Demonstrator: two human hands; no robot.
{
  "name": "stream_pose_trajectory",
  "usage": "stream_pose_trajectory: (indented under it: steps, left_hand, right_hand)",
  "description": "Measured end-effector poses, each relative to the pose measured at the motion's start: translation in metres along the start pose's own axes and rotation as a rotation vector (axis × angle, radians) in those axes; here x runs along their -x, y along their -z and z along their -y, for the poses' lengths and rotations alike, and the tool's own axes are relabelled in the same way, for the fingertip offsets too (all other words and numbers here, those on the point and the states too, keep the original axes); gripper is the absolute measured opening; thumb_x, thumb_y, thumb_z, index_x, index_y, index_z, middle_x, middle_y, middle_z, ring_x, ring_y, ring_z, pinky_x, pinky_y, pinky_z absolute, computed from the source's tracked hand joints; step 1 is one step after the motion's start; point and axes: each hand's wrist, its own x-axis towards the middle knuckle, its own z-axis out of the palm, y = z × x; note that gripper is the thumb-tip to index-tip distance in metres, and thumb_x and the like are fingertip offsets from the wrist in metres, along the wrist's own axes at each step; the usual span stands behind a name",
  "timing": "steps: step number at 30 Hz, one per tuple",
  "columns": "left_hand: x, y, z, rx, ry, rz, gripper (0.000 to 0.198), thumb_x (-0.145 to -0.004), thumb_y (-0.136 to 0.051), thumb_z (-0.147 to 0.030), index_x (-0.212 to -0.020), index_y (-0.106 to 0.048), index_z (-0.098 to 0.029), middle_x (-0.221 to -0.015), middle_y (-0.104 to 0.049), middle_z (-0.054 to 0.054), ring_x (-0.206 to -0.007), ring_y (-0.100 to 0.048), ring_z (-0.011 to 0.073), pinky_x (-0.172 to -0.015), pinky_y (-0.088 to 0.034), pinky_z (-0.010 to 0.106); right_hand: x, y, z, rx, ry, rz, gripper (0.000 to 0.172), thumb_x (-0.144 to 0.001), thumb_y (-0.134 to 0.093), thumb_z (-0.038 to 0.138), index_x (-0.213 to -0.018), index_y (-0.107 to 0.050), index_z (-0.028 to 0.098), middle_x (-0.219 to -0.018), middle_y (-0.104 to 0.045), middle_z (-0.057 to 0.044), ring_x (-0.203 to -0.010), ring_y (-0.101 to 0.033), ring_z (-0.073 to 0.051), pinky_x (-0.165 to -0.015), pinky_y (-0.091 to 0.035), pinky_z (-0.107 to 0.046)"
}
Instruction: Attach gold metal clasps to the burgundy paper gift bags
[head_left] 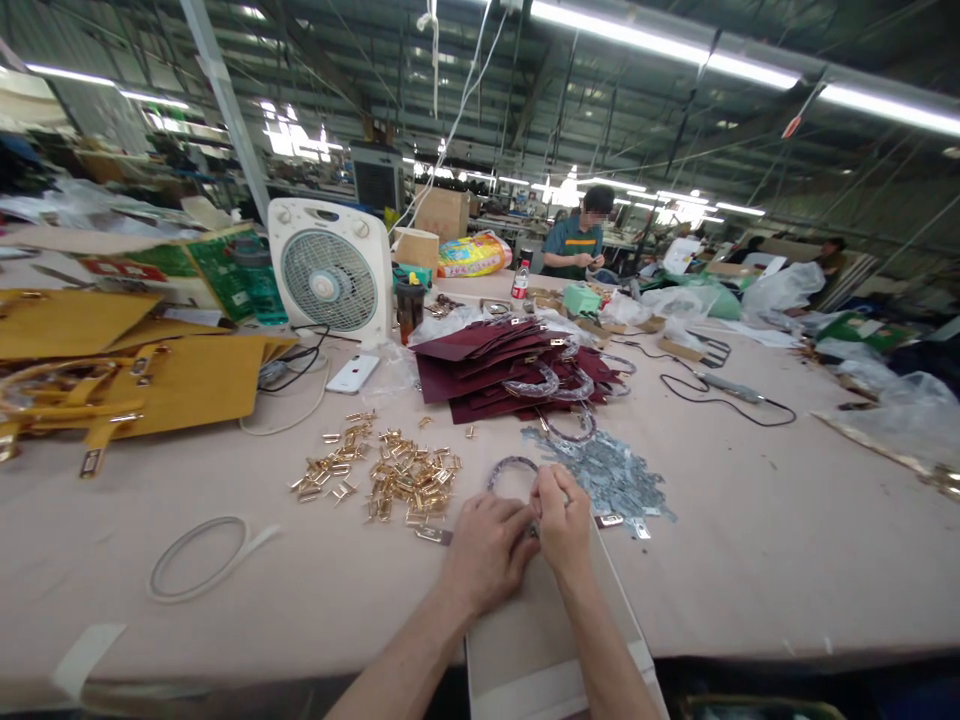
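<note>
A beige-lined bag panel (551, 640) lies at the table's front edge with a plastic-wrapped handle (510, 463) at its far end. My left hand (487, 550) presses on the panel near that end, its fingers curled and closed on it. Right beside it, my right hand (562, 515) is closed in a pinch over the same spot; what its fingers hold is hidden. Metal-tipped strap ends (433, 536) stick out at both sides. Gold fittings (412, 475) lie heaped beyond my left hand, and flat grey metal plates (619, 475) beyond my right.
Burgundy bag panels (487, 370) with wrapped handles are stacked ahead. Mustard bag pieces (187, 385) lie at left, near a white fan (330, 270) and a phone (352, 374). A corded tool (731, 387) rests at right. Another person (574, 245) works farther back.
</note>
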Motion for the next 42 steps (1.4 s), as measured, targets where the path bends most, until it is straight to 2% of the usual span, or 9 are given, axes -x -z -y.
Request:
stream_pose_trajectory:
  steps: [4,7,12,14,17,21,28,37,42]
  left_hand:
    - [0.001,0.001,0.000,-0.001,-0.025,0.011,0.024,-0.102,-0.056,-0.035,-0.122,-0.066,-0.029,-0.120,-0.072,0.003,-0.112,-0.061,0.0236,-0.106,-0.039,0.044]
    - [0.001,0.001,0.000,-0.009,-0.010,0.015,0.025,-0.100,-0.059,-0.039,-0.121,-0.067,-0.030,-0.120,-0.072,0.003,-0.114,-0.061,0.0240,-0.107,-0.039,0.044]
    - [0.002,-0.004,0.002,-0.033,0.029,0.014,0.062,-0.083,-0.076,-0.060,-0.136,-0.062,-0.031,-0.127,-0.070,0.005,-0.118,-0.059,0.0284,-0.111,-0.038,0.047]
    - [0.002,-0.006,0.003,-0.037,0.044,0.016,0.065,-0.082,-0.076,-0.062,-0.138,-0.062,-0.031,-0.127,-0.071,0.004,-0.119,-0.059,0.0284,-0.111,-0.039,0.048]
    - [0.001,-0.006,0.003,-0.045,0.077,0.021,0.065,-0.082,-0.076,-0.062,-0.137,-0.062,-0.032,-0.128,-0.070,0.004,-0.119,-0.059,0.0288,-0.107,-0.041,0.048]
    - [-0.002,-0.006,0.001,-0.044,0.113,0.010,0.056,-0.085,-0.074,-0.059,-0.133,-0.064,-0.034,-0.127,-0.070,0.005,-0.121,-0.058,0.0293,-0.100,-0.044,0.046]
    - [-0.006,-0.005,-0.002,-0.049,0.129,-0.004,0.045,-0.088,-0.071,-0.059,-0.125,-0.066,-0.035,-0.127,-0.070,0.004,-0.120,-0.058,0.0286,-0.095,-0.044,0.044]
    - [-0.005,-0.004,-0.002,-0.064,0.146,-0.018,0.048,-0.083,-0.078,-0.053,-0.125,-0.065,-0.034,-0.126,-0.069,0.004,-0.119,-0.057,0.0296,-0.094,-0.044,0.044]
    - [-0.007,-0.004,-0.004,-0.056,0.147,-0.012,0.040,-0.085,-0.075,-0.054,-0.119,-0.068,-0.033,-0.123,-0.070,0.004,-0.117,-0.058,0.0291,-0.095,-0.044,0.044]
  right_hand:
    - [0.014,0.002,-0.002,0.004,0.002,-0.032,0.045,-0.105,-0.048,0.044,-0.066,-0.048,0.022,-0.059,-0.043,0.005,-0.056,-0.044,-0.012,-0.057,-0.036,-0.027]
    - [0.016,0.008,-0.006,-0.181,-0.077,-0.078,0.045,-0.104,-0.051,0.048,-0.068,-0.050,0.021,-0.057,-0.042,0.006,-0.051,-0.041,-0.011,-0.052,-0.034,-0.026]
    - [0.006,0.024,0.000,-0.524,-0.285,-0.210,0.036,-0.097,-0.062,0.050,-0.077,-0.059,0.019,-0.057,-0.043,0.007,-0.044,-0.038,-0.008,-0.042,-0.025,-0.020]
    - [0.004,0.026,0.005,-0.596,-0.239,-0.281,0.036,-0.096,-0.064,0.047,-0.074,-0.059,0.019,-0.055,-0.041,0.008,-0.042,-0.036,-0.007,-0.041,-0.023,-0.019]
    - [0.009,0.020,0.008,-0.667,-0.098,-0.297,0.039,-0.097,-0.061,0.044,-0.067,-0.056,0.019,-0.053,-0.037,0.008,-0.041,-0.032,-0.006,-0.040,-0.023,-0.020]
    - [0.016,0.006,-0.001,-0.547,-0.036,-0.195,0.041,-0.099,-0.058,0.041,-0.064,-0.057,0.019,-0.053,-0.039,0.006,-0.041,-0.034,-0.008,-0.041,-0.025,-0.022]
    - [0.010,0.001,-0.012,-0.413,-0.047,-0.141,0.043,-0.102,-0.056,0.042,-0.065,-0.055,0.020,-0.051,-0.039,0.007,-0.042,-0.033,-0.008,-0.042,-0.027,-0.023]
    - [0.002,0.007,0.024,-0.304,0.013,-0.096,0.042,-0.100,-0.059,0.046,-0.066,-0.057,0.021,-0.053,-0.042,0.005,-0.045,-0.038,-0.011,-0.045,-0.031,-0.026]
    - [0.004,0.003,0.014,-0.199,-0.015,-0.062,0.047,-0.099,-0.059,0.050,-0.062,-0.054,0.022,-0.053,-0.043,0.004,-0.046,-0.038,-0.011,-0.044,-0.031,-0.026]
